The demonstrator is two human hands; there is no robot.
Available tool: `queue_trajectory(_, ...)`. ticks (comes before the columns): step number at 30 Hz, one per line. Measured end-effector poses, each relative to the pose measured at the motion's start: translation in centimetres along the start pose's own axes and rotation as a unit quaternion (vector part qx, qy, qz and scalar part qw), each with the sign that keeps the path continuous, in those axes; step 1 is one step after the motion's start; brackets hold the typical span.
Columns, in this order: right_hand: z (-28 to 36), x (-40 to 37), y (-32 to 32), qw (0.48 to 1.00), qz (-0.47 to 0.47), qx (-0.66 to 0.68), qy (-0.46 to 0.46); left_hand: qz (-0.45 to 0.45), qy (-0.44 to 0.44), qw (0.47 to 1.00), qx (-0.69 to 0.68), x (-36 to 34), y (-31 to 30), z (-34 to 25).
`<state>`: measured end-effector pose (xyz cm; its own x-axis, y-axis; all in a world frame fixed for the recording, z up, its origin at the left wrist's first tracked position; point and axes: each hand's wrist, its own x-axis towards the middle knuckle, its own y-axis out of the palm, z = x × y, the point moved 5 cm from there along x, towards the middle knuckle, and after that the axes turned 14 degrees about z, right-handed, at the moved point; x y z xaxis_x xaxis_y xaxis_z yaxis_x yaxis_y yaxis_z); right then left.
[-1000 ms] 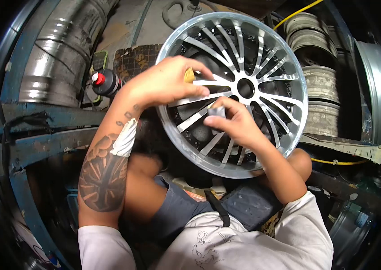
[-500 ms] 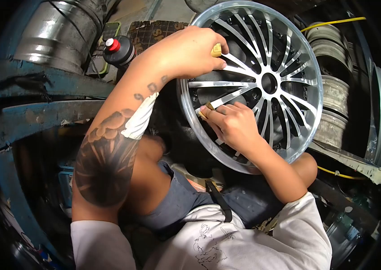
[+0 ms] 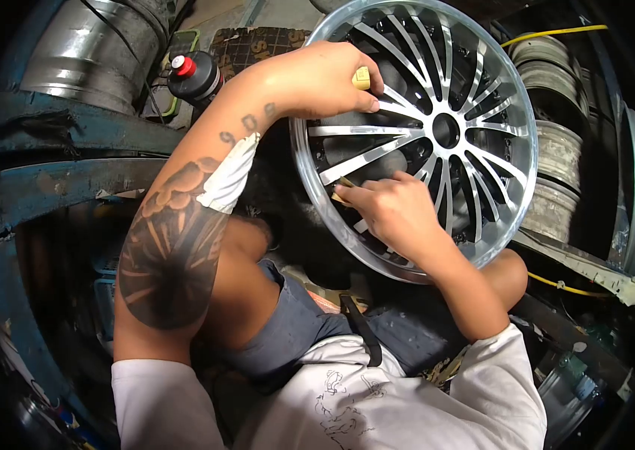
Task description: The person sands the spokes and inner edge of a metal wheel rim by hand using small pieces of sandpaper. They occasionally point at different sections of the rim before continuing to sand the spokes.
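Observation:
A silver multi-spoke wheel rim [image 3: 475,144], with dark gaps between its bright spokes, leans face-up before my knees. My left hand [image 3: 330,81] reaches over its upper left part, fingers closed around a small yellow folded piece of sandpaper [image 3: 362,78] with print on it. The thumb tip lies by a spoke. Lower down, my right hand [image 3: 401,215] pinches a small tan folded piece of sandpaper [image 3: 343,192] near the outer end of a lower left spoke. Its fingers are bent, and part of that piece is hidden by them.
A black bottle with a red cap [image 3: 196,78] stands left of my left forearm. Behind it is a large metal drum-like rim [image 3: 88,56]. Blue metal beams [image 3: 77,184] run along the left. Stacked rims [image 3: 550,154] and a yellow hose [image 3: 557,34] are at the right.
My right hand has shifted slightly down from the lower left spoke, uncovering more of its outer end. The wheel appears a little farther left; my left hand keeps its grip.

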<state>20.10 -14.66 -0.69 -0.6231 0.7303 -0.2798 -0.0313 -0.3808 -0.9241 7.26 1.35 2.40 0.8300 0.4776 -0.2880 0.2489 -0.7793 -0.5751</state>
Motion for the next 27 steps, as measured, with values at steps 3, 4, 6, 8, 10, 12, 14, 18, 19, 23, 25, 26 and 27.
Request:
queue_trajectory(3, -1.7, -1.6, -2.3, 0.988, -0.063, 0.121, 0.070, 0.116, 0.003, 0.988, -0.104, -0.3, 0.7, -0.5)
queue_trajectory(4, -2.5, -1.8, -2.9, 0.976, -0.090, 0.181, 0.079, 0.153, -0.005, 0.982, -0.109, -0.2, 1.2, -0.2)
queue_trajectory(6, -3.8, -1.7, -2.8, 0.938, -0.129, 0.316, 0.066, 0.235, -0.013, 0.966, -0.106, 0.0, 1.9, -0.4)
queue_trajectory(8, -4.2, -1.4, -2.8, 0.912, -0.135, 0.386, 0.037, 0.258, 0.009, 0.962, -0.093, -0.3, 1.7, -1.3)
queue_trajectory(10, -5.1, -1.2, -1.8, 0.881, -0.159, 0.445, 0.033, 0.262, -0.019, 0.962, -0.070, -0.5, 1.4, -2.2)
queue_trajectory(12, -5.0, -1.4, -1.8, 0.833, -0.176, 0.522, 0.041, 0.251, -0.045, 0.965, -0.062, -0.4, 1.2, -2.7)
queue_trajectory(14, -4.4, -1.5, -1.9, 0.757, -0.129, 0.638, 0.066, 0.235, -0.044, 0.966, -0.097, -0.3, 1.5, -2.3)
queue_trajectory(18, -4.5, -1.3, -1.5, 0.705, -0.201, 0.680, 0.031, 0.222, -0.083, 0.969, -0.070, -0.1, 1.4, -2.4)
queue_trajectory(19, -4.5, -1.6, -2.2, 0.687, -0.224, 0.691, 0.027, 0.216, -0.082, 0.972, -0.046, 0.0, 1.5, -2.0)
queue_trajectory(23, -5.0, -1.6, -1.9, 0.706, -0.187, 0.682, 0.046, 0.151, -0.092, 0.984, -0.017, 0.1, 1.5, 0.4)
queue_trajectory(25, -5.0, -1.1, -0.4, 0.720, -0.168, 0.669, 0.074, 0.093, -0.063, 0.993, 0.021, -0.2, 0.5, -0.1)
queue_trajectory(26, -4.9, -1.1, 0.0, 0.771, -0.165, 0.601, 0.132, 0.105, -0.101, 0.989, 0.011, -0.4, 0.1, 0.1)
queue_trajectory(27, -4.0, -1.0, -1.0, 0.855, -0.165, 0.473, 0.135, 0.081, -0.089, 0.992, 0.026, -0.4, 0.0, 0.6)
